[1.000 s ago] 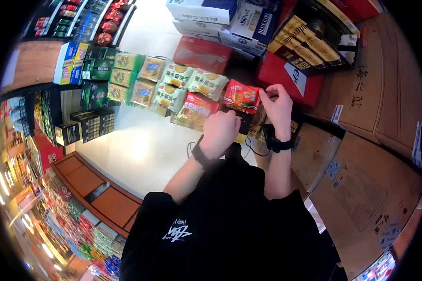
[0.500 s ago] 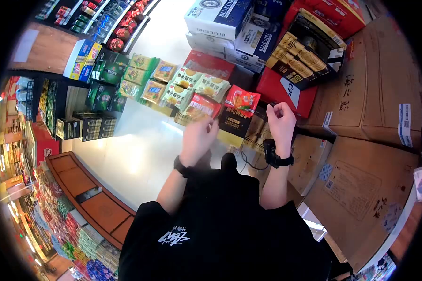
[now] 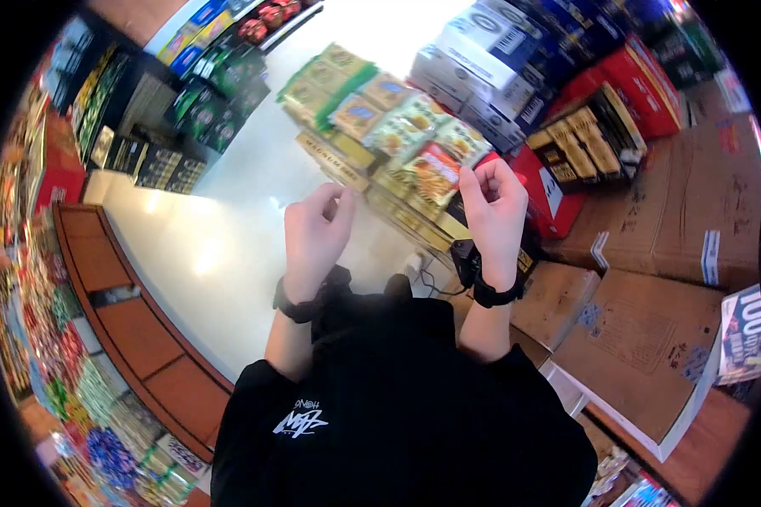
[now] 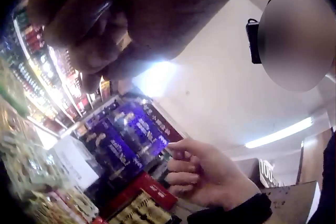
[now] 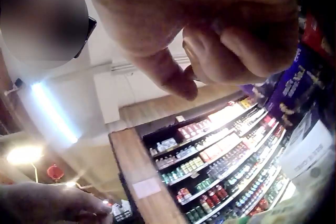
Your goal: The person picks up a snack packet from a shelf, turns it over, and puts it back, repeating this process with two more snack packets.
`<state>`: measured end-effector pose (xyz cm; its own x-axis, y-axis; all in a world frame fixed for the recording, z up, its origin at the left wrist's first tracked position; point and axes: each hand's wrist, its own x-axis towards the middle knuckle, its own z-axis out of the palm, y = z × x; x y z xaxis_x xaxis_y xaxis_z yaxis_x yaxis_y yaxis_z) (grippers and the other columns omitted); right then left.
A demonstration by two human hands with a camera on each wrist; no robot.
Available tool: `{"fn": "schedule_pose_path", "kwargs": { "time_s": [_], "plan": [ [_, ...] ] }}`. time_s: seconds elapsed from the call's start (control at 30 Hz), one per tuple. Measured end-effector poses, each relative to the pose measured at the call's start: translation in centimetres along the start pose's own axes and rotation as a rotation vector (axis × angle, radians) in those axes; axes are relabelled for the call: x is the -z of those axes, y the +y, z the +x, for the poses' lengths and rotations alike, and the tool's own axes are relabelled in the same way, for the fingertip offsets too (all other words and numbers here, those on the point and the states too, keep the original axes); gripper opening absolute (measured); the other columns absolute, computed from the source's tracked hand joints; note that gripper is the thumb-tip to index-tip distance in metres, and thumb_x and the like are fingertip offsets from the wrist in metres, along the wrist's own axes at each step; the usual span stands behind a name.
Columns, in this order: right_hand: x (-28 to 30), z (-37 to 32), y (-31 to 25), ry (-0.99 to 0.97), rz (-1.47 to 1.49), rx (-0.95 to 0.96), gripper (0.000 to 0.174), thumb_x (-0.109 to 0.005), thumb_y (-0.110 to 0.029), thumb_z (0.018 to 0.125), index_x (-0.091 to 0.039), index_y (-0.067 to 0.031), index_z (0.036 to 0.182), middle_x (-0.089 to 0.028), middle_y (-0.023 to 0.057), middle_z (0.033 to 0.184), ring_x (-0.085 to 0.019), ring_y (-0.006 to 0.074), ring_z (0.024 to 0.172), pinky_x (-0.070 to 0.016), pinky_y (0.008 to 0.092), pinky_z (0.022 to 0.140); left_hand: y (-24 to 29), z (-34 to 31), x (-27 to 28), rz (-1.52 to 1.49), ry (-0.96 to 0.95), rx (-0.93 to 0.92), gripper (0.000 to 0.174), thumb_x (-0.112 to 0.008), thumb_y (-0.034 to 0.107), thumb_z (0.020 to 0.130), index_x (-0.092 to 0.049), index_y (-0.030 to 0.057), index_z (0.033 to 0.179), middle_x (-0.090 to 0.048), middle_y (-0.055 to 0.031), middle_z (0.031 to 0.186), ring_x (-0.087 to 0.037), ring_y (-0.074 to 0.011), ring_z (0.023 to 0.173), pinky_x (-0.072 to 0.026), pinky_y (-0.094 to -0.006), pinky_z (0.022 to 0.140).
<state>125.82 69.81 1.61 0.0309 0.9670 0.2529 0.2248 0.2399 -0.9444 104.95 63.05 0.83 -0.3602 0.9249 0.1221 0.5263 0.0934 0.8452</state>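
the pale shop floor [image 3: 228, 220] fills the middle of the head view, with brown cardboard cartons [image 3: 651, 220] at the right and a stack of biscuit packets [image 3: 372, 110] ahead. a red snack packet [image 3: 432, 171] lies at the stack's near end, just beyond the right hand [image 3: 492, 207] and untouched. both hands are raised, apart and empty: the left hand [image 3: 313, 232] has loosely bent fingers, the right is curled into a fist. the right wrist view adds lit drinks shelves [image 5: 220, 155] behind that fist, and the left wrist view adds a ceiling strip light [image 4: 275, 134]
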Motion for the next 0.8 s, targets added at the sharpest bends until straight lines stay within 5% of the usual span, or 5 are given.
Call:
{"fn": "schedule_pose_path", "kwargs": {
  "time_s": [0.13,0.23,0.33,0.47,0.8],
  "plan": [
    [-8.9,-1.0,-3.4,-0.157,-0.029,0.082,0.024,-0.065,-0.008,0.09,-0.049,-0.0055,0.072,-0.044,-0.0092,0.063,-0.038,-0.0015,0.056,-0.0287,0.0173,0.05,-4.9,-0.5,8.3,-0.064,0.221,0.057,0.017,-0.063,0.015,0.088,-0.066,-0.0006,0.082,-0.049,-0.0079,0.048,-0.041,-0.0098,0.042,-0.0341,-0.0275,0.045],
    [-16.1,-2.4,-6.9,-0.276,-0.039,0.128,0.025,-0.065,-0.008,0.09,-0.049,-0.006,0.071,-0.043,-0.0093,0.063,-0.036,-0.0014,0.055,-0.0266,0.0179,0.049,-8.2,-1.4,15.4,-0.165,0.387,0.142,0.018,-0.062,0.014,0.089,-0.064,-0.0022,0.082,-0.054,-0.0046,0.052,-0.042,-0.0071,0.046,-0.0347,-0.0257,0.046],
    [-23.0,-4.0,-9.8,-0.379,0.029,0.109,0.024,-0.067,-0.011,0.085,-0.051,-0.0008,0.07,-0.049,-0.0011,0.057,-0.041,0.0058,0.054,-0.0352,0.0245,0.051,-11.6,-2.9,22.4,-0.172,0.551,0.19,0.019,-0.062,0.013,0.09,-0.063,-0.0032,0.081,-0.057,-0.0044,0.054,-0.043,-0.0062,0.048,-0.0355,-0.0248,0.047],
    [-31.7,-6.5,-13.4,-0.508,0.083,0.12,0.024,-0.065,-0.009,0.087,-0.05,-0.0014,0.069,-0.047,-0.0039,0.058,-0.04,0.0034,0.054,-0.033,0.0215,0.051,-15.0,-5.6,30.5,-0.133,0.69,0.279,0.019,-0.061,0.014,0.09,-0.064,-0.0032,0.081,-0.058,-0.005,0.056,-0.046,-0.0067,0.05,-0.0378,-0.0246,0.049],
    [-49.8,-13.1,-20.1,-0.891,0.13,0.285,0.026,-0.065,-0.007,0.085,-0.046,-0.0021,0.068,-0.042,-0.0039,0.058,-0.035,0.0038,0.057,-0.0306,0.0227,0.052,-21.2,-13.0,42.4,-0.072,1.126,0.424,0.018,-0.061,0.012,0.089,-0.065,-0.0035,0.082,-0.061,-0.0063,0.06,-0.052,-0.0081,0.052,-0.0416,-0.0242,0.051]
  ]
}}
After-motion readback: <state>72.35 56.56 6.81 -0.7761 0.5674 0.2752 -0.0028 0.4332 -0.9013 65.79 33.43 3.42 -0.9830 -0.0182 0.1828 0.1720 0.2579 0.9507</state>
